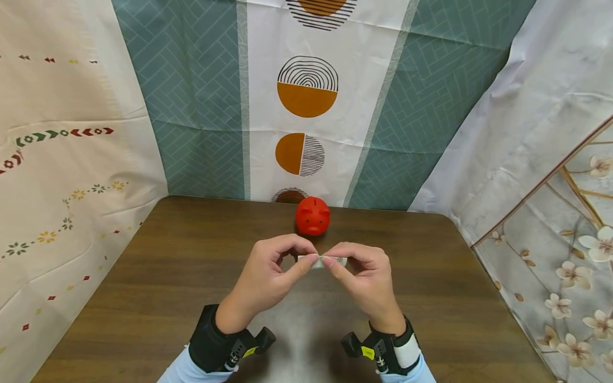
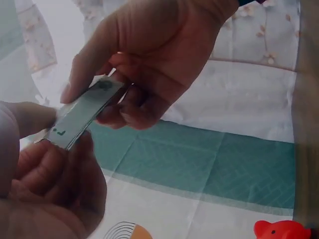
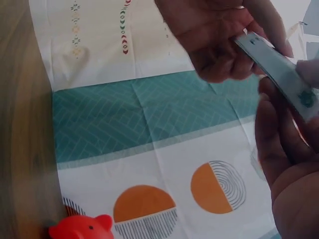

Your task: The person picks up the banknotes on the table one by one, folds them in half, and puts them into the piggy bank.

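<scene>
A narrow folded banknote (image 1: 322,261), pale with dark green print, stretches between both hands above the table. My left hand (image 1: 265,276) pinches one end between thumb and fingers. The other end is pinched by my right hand (image 1: 365,276), the two thumbs almost meeting along the near side. Layered edges of the folded banknote (image 2: 82,112) show in the left wrist view, and the right wrist view has the folded banknote (image 3: 279,69) from the opposite side. Just beyond the hands, a red piggy bank (image 1: 313,216) stands facing me.
The brown wooden table (image 1: 191,255) ends at a patterned green and white cloth (image 1: 206,106) hanging behind it. A cream cloth (image 1: 72,213) hangs on the left, a floral cloth (image 1: 551,223) on the right. Black camera straps (image 1: 206,335) circle both wrists.
</scene>
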Motion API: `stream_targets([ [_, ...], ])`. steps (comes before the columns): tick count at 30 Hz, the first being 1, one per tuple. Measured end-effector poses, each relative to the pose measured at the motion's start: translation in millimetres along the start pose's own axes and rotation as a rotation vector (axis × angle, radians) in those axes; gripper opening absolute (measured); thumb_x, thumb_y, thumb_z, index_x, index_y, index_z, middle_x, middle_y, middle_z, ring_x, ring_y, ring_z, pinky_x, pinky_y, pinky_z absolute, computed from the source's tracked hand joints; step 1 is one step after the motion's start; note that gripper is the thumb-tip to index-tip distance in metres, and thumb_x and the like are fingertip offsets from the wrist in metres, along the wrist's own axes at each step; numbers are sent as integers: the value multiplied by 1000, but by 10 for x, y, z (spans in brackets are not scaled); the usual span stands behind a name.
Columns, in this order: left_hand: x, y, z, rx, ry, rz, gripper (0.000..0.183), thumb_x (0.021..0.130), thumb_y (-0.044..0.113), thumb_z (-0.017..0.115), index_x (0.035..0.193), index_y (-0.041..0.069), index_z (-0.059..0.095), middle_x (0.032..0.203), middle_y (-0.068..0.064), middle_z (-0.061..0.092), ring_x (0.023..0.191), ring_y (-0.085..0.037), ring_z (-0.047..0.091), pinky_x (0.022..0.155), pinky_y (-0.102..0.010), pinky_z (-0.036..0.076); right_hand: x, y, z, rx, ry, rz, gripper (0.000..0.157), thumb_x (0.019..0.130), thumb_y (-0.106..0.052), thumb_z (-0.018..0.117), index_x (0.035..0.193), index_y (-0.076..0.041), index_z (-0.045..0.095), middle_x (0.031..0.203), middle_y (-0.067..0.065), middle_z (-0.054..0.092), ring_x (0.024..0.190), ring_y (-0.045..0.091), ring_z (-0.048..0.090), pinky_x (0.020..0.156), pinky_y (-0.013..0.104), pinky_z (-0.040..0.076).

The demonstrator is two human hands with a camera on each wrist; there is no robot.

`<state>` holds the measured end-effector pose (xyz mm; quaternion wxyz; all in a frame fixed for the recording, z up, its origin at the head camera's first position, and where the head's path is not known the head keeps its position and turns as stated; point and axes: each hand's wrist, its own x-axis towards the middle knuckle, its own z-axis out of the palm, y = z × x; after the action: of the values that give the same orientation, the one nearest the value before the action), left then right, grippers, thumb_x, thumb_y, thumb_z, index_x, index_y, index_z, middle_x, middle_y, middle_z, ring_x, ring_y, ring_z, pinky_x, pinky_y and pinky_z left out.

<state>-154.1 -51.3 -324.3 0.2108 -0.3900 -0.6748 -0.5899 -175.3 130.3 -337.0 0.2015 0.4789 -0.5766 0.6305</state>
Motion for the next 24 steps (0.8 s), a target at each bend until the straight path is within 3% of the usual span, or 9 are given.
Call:
stream_targets([
  [4, 18, 4, 17, 38, 17, 76, 12, 81, -6, 66, 83, 6, 64, 78, 0, 59, 71, -15, 51, 62, -28, 45, 27, 9, 33, 12, 6, -58, 5, 85, 3, 65, 89, 1, 67, 77, 14, 63, 67, 24, 58, 56, 29, 50],
  [11, 44, 16, 52, 6, 4, 174, 19, 76, -13, 65, 82, 6, 64, 78, -1, 58, 72, -15, 54, 63, -30, 49, 39, -26, 67, -42, 13, -112, 8, 84, 4, 64, 86, -2, 66, 75, 11, 60, 70, 24, 54, 63, 32, 45],
  [24, 44, 44, 9, 24, 64, 202, 19, 72, -13, 67, 80, 4, 64, 77, -2, 60, 72, -15, 56, 62, -31, 50, 46, 17, 20, 12, 31, -165, 4, 84, 3, 65, 87, 1, 67, 75, 12, 62, 70, 25, 55, 67, 35, 43],
])
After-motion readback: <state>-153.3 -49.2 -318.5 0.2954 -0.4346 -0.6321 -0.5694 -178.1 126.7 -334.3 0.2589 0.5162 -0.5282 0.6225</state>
